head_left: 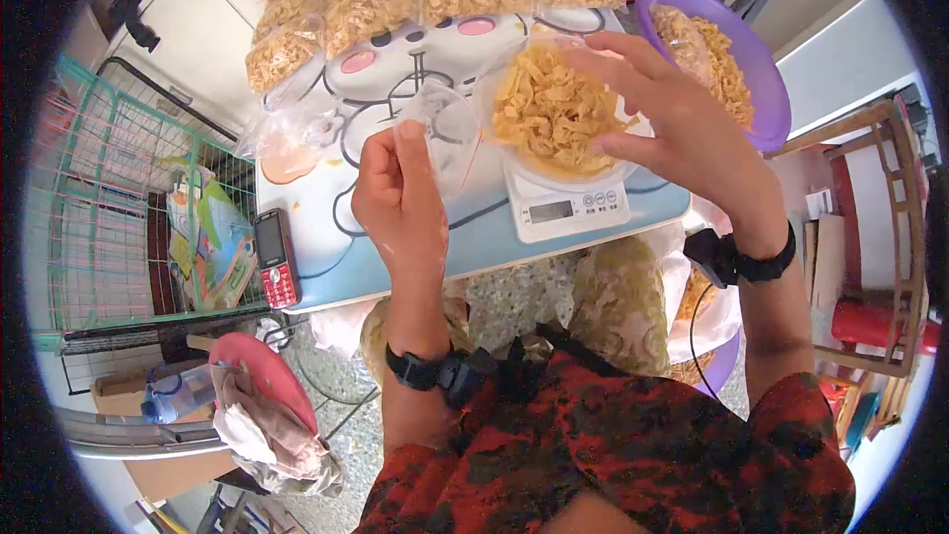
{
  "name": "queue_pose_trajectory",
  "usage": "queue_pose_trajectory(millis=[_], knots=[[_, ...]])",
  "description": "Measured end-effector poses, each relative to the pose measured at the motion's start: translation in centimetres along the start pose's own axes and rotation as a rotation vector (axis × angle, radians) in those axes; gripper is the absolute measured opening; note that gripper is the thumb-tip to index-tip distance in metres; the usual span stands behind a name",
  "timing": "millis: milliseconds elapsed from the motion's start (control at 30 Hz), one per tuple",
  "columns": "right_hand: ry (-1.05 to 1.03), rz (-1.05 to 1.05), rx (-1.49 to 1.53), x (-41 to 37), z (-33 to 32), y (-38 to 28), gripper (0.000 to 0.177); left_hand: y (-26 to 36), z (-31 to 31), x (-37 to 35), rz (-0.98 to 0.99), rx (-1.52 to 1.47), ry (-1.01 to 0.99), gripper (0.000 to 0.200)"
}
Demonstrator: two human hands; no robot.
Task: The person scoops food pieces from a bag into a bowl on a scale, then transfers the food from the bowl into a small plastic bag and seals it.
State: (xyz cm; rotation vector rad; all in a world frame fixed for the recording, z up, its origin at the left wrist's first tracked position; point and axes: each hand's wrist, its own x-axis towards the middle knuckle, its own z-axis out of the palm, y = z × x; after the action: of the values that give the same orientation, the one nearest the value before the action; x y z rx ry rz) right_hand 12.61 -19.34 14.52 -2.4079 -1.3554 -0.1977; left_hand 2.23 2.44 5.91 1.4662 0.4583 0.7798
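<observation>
My left hand (400,203) is closed, with the thumb pressing the edge of a clear plastic bag (447,138) against the fingers. The bag hangs limp to the right of the thumb. Just beyond it, a clear bowl (563,178) heaped with yellow, chip-like dried strips (556,109) rests on a white kitchen scale (573,215). My right hand (667,104) reaches over the bowl's right side, thumb and fingers apart, its fingertips close to the strips and rim. I see nothing held in it.
Filled clear bags (371,15) stand in rows at the table's back. More plastic bags (297,133) lie at left, near a red phone (277,257) by the table edge (336,299). A purple basin (771,109) with more strips sits at right, a green wire cage (109,208) at left.
</observation>
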Motion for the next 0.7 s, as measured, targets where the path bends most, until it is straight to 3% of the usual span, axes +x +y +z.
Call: queue_pose_trajectory(millis=[167, 233, 433, 633, 700], knots=[[-0.178, 0.044, 0.058, 1.3, 0.0, -0.7, 0.066, -0.3, 0.0, -0.3, 0.004, 0.083, 0.029, 0.024], [-0.200, 0.018, 0.017, 1.6, 0.3, -0.4, 0.060, -1.1, 0.0, -0.1, -0.016, -0.020, 0.035, 0.024], [-0.094, -0.049, 0.082, 1.7, 1.3, 0.7, 0.028, -1.1, 0.3, -0.4, -0.008, -0.122, 0.044, 0.022], [0.053, -0.037, 0.181, 1.6, 1.4, 1.6, 0.016, -0.5, 0.2, -0.4, 0.032, -0.117, 0.121, 0.021], [0.082, 0.074, 0.272, 1.6, 0.6, 1.1, 0.014, 0.2, 0.0, -0.4, 0.050, -0.090, 0.150, 0.022]])
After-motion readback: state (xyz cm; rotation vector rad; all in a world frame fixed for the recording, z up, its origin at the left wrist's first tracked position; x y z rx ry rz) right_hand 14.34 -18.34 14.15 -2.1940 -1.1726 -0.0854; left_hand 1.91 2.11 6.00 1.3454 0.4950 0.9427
